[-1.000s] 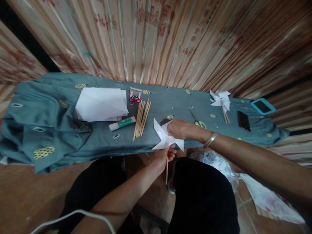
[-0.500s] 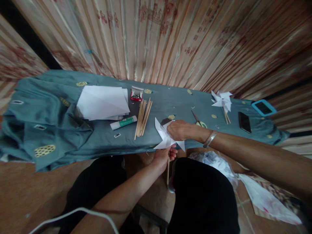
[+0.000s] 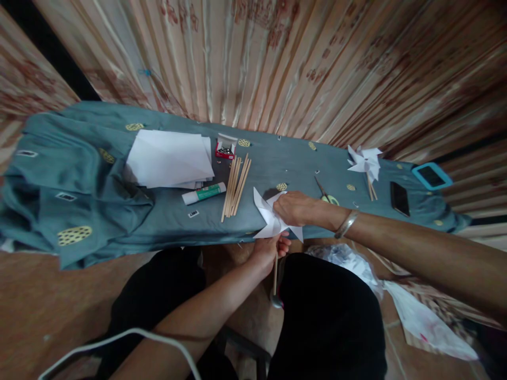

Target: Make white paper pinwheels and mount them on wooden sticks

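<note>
Pleated, rust-patterned curtains close off the back of the scene, and in front of them runs our long surface (image 3: 277, 158), draped in a blue-grey cloth.

We work at its near edge, above our lap. Our left hand (image 3: 266, 252) is closed around a thin wooden stick (image 3: 274, 274) just below the edge and keeps it upright, so its top meets the back of the white paper pinwheel (image 3: 273, 219). Our right hand (image 3: 296, 208) lies on the front of that pinwheel, fingers curled and pressing over its centre; judging by the pose, paper and stick are being squeezed together between the two hands. Whether anything small sits under the right fingers we cannot tell.

Supplies lie within reach to the left: a loose stack of white paper sheets (image 3: 170, 158), a glue stick (image 3: 204, 193) lying on its side just below it, a bundle of spare wooden sticks (image 3: 235, 186) laid side by side, and a small red box of pins (image 3: 225, 148) with its lid open at their far end. Scissors (image 3: 325, 192) lie just beyond our right wrist. Farther right, well apart from the working spot, a finished pinwheel (image 3: 365, 161) lies flat, with a black phone (image 3: 399, 198) and a blue-cased phone (image 3: 431, 176) beyond it.
</note>
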The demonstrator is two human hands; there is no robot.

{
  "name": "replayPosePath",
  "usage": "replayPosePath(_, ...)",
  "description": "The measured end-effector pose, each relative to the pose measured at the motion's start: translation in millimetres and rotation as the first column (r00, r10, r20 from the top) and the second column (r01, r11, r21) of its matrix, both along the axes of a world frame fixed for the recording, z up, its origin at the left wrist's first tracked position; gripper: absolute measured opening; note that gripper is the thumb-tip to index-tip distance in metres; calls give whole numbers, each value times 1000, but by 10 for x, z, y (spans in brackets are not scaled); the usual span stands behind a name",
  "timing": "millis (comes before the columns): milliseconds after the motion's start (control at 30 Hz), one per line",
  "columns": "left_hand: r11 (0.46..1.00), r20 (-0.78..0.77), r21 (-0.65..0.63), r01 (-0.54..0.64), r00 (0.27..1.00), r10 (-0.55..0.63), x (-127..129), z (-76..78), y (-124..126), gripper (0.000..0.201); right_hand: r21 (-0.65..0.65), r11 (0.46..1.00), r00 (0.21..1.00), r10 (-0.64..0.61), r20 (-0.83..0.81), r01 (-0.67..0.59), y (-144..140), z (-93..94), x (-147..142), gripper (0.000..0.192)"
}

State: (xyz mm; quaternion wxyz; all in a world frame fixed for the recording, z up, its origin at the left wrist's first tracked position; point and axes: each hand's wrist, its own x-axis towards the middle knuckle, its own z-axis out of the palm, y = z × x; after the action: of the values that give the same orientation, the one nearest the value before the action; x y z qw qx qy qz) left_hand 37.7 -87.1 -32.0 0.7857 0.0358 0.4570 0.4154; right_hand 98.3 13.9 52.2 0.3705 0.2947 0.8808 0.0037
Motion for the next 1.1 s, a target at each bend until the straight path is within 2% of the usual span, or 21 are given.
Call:
replayPosePath(200,1000,7,-6,-1,1000,1,-5,35,-1,29,16,1000,1000,2,3,-2,-39,5,5,26)
replayPosePath(500,1000,12,-9,6,1000,-6,10,-5,1,24,27,998,997,52,-52,-51,-6,-72,121,24)
replayPosePath(633,1000,12,-10,12,1000,-12,3,-1,0,27,2,1000,1000,-11,9,11,-9,-1,56,27)
replayPosePath(800,1000,16,-11,10,1000,-10,3,21,3,29,-2,983,983,-183,31,183,104,86,82,30)
replayPosePath(900,1000,23,-9,14,1000,-14,0,25,3,30,13,930,928,-366,-66,367,210,49,273,42)
replayPosePath(1000,1000,26,3,16,1000,-16,3,5,4,28,1,804,762,-562,-322,594,245,-35,500,51)
replayPosePath(1067,1000,26,24,19,999,-19,8,-15,2,26,-30,735,677,-638,-367,677,225,-91,598,51)
replayPosePath(1100,999,27,37,21,999,-22,10,-23,0,26,-47,724,664,-655,-361,688,210,-115,622,50)
